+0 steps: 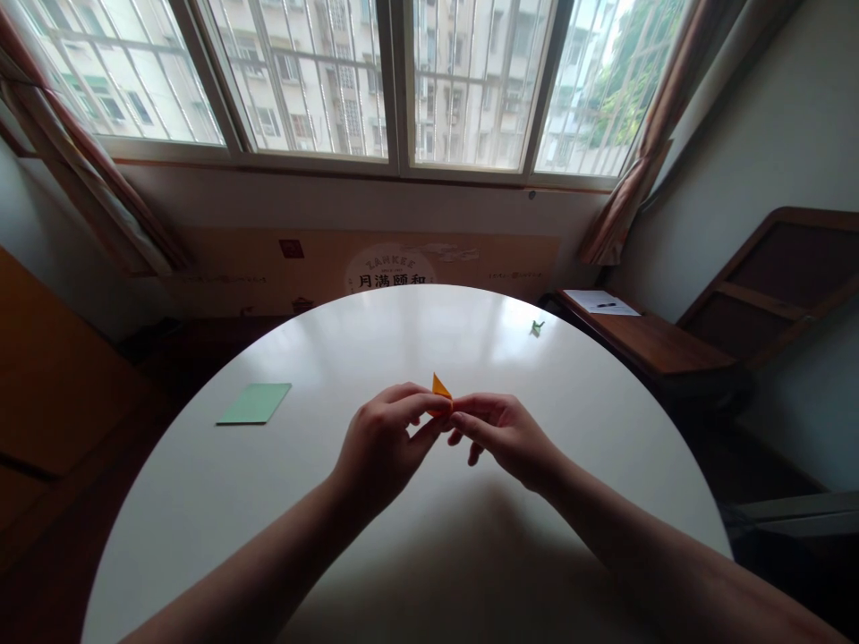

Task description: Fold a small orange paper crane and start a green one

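Note:
Both my hands meet above the middle of the round white table (pixel 268 501). My left hand (pixel 382 443) and my right hand (pixel 500 429) pinch a small folded orange paper (pixel 441 387) between their fingertips. A pointed orange corner sticks up above the fingers; the remainder of the paper is hidden by them. Both hands have their fingers closed on it.
A light green paper sheet (pixel 255 402) lies flat on the table's left side. A tiny green folded piece (pixel 536 327) sits near the far right edge. A wooden side table (pixel 644 340) with white paper and a pen (pixel 600 302) stands to the right, under the window.

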The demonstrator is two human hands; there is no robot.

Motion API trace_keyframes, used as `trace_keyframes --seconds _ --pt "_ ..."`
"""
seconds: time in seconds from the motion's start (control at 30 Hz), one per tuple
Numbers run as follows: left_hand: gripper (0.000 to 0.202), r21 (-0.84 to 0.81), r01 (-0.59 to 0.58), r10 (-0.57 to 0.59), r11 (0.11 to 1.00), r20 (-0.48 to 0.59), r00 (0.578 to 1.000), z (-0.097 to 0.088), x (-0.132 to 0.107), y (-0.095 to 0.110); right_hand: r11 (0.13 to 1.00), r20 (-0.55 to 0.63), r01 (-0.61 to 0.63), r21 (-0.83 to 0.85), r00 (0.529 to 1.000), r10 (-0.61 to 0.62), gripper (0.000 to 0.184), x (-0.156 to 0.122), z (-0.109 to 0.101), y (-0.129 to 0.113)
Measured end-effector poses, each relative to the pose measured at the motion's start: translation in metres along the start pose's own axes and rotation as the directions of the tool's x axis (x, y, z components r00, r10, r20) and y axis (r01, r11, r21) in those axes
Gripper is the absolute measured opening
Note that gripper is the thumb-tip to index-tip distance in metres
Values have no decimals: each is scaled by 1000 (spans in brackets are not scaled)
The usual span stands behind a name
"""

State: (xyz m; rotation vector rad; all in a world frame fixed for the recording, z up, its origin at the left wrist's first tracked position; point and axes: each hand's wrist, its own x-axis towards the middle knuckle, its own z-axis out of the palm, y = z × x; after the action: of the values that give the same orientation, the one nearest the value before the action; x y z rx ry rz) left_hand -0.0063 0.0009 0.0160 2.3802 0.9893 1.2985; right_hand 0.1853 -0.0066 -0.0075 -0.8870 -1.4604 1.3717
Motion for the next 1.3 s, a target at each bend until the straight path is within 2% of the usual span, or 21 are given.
trace_keyframes --seconds 0.43,0.73,1.07,1.2,1.3 --pt "11 -23 35 -34 999 14 999 0 -1 2 999 -22 35 -21 999 -35 33 0 3 -2" --pt "20 -171 7 -7 985 0 1000 -1 0 4 998 -73 63 -7 995 -63 25 0 2 -1" --pt "18 -235 -26 20 972 -29 999 -1 0 6 998 -136 16 54 991 -8 18 1 2 -7" --pt "13 -272 46 -71 961 -81 994 -2 0 5 998 -129 -1 65 992 9 20 1 2 -8" --pt "17 -362 179 -187 915 13 982 -1 1 4 997 -118 -5 72 993 14 20 0 1 -6"
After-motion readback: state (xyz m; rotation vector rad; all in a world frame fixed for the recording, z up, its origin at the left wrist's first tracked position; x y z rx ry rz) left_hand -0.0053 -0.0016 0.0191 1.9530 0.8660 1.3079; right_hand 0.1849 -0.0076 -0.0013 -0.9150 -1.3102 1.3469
